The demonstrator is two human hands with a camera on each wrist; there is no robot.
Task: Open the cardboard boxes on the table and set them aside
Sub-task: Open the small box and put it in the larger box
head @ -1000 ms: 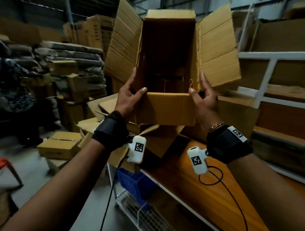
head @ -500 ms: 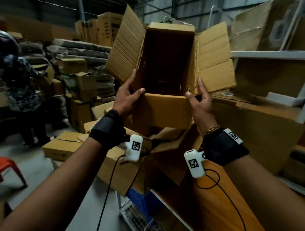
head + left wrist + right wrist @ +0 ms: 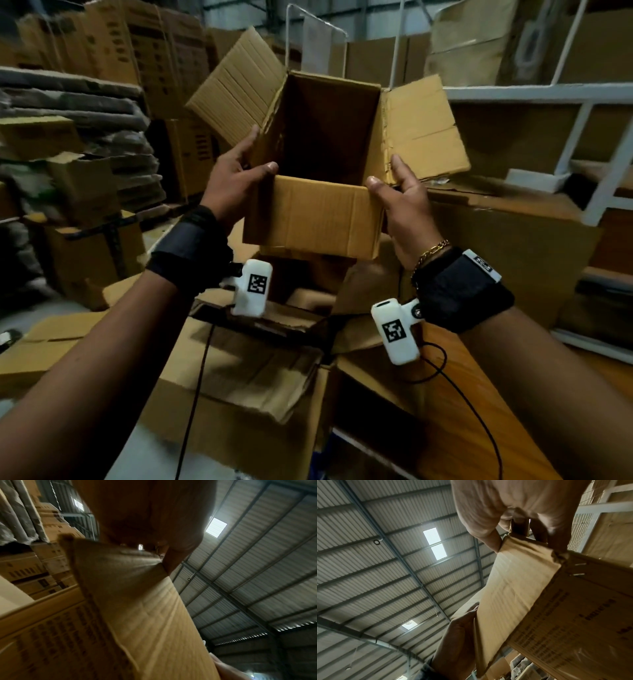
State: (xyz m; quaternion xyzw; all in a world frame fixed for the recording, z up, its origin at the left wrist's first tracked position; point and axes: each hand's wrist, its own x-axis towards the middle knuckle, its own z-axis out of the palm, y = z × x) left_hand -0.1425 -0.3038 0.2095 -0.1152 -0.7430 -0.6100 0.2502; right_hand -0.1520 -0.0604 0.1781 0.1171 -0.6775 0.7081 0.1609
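Item: open cardboard box [image 3: 308, 219], flaps up | Position: we hold it aloft between both hands, above the worktop [image 3: 462, 404] | Left hand [image 3: 229, 185]: grips left rim | Right hand [image 3: 404, 209]: grips right rim

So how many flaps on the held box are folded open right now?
3 visible: left flap above the left hand, right flap above the right hand, near flap hanging down. A far flap may be hidden.

Matt brown corrugated cardboard box [image 3: 318, 219], flutes ribbing its flaps, edges frayed rough, metal staples at one corner seam. At five o'clock, a smooth orange wooden table [image 3: 479, 404] with slight sheen. Glossy white plastic wrist cameras [image 3: 252, 287], black cloth straps [image 3: 462, 291], a gold metal chain bracelet [image 3: 432, 249].
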